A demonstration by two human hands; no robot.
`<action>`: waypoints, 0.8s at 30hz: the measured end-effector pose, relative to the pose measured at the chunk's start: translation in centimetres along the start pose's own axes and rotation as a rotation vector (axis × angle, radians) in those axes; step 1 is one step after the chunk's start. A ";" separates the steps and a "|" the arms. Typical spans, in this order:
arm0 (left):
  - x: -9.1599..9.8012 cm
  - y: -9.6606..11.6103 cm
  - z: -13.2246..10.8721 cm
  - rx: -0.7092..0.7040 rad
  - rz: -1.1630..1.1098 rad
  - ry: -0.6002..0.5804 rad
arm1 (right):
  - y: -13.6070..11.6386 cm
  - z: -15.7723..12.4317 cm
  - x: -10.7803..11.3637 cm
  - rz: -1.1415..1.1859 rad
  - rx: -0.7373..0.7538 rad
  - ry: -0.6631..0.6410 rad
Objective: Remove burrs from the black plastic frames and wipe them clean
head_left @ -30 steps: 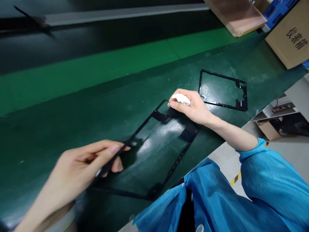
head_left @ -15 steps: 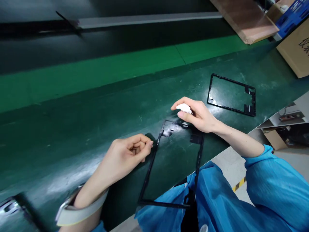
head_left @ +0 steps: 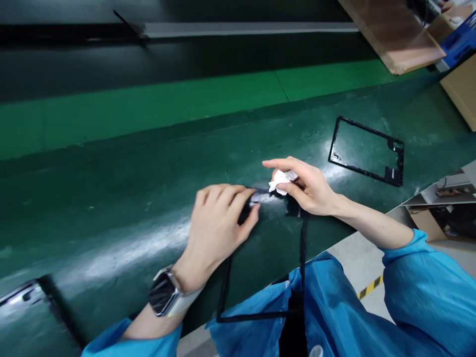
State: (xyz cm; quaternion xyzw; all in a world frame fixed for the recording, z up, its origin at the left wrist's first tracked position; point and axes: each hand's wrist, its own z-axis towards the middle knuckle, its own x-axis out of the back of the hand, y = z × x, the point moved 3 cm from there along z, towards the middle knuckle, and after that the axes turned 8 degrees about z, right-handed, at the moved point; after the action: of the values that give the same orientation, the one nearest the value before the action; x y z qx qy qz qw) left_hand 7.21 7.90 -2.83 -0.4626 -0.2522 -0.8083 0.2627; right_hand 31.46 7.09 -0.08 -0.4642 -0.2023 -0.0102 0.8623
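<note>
A thin black rectangular frame [head_left: 303, 248] lies over the green table's near edge, its lower end jutting out above blue clothing. My left hand [head_left: 219, 223] is closed around its upper left corner, thumb inside the opening and fingers over the outer side. Between the thumb and curled fingers of my right hand [head_left: 314, 191] is a crumpled white tissue [head_left: 281, 182], held at the frame's upper edge; the index finger points out to the left. The right hand hides the upper right corner. A dark patch [head_left: 293, 207] shows on the frame just below that hand.
A second black frame [head_left: 399, 163] lies flat on the green table [head_left: 111, 198] to the right. Part of another frame [head_left: 63, 312] shows at the lower left. A wooden board [head_left: 394, 39], a cardboard box [head_left: 461, 91] and a blue crate [head_left: 459, 42] stand at the upper right.
My left hand has moved right and taken hold of the frame's upper left corner. The right hand has shifted slightly down with the tissue, its index finger now straighter.
</note>
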 end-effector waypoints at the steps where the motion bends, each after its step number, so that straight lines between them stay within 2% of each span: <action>1: 0.4 -0.2 0.0 0.046 0.000 0.046 | 0.0 -0.1 -0.3 0.006 -0.009 -0.022; 5: 1.6 0.4 0.2 0.087 -0.217 0.197 | -0.2 -0.6 -1.5 0.006 -0.012 -0.138; 9: 1.5 1.4 0.8 0.137 -0.388 0.258 | -0.5 -0.9 -1.9 0.021 -0.027 -0.175; 14: 1.2 1.0 1.1 0.238 -0.468 0.269 | -0.5 -0.7 -1.3 0.012 -0.033 -0.174; 20: 1.3 1.5 1.2 0.227 -0.529 0.206 | -0.1 -1.1 -2.0 0.123 -0.134 -0.254; 24: 1.2 1.5 1.1 0.234 -0.555 0.148 | -0.7 -1.0 -1.8 0.107 -0.091 -0.177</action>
State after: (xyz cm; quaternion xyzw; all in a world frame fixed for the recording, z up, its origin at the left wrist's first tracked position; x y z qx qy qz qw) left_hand 8.35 7.26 -1.02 -0.2828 -0.4406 -0.8460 0.1013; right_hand 30.04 5.59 -0.66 -0.5121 -0.2517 0.0675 0.8184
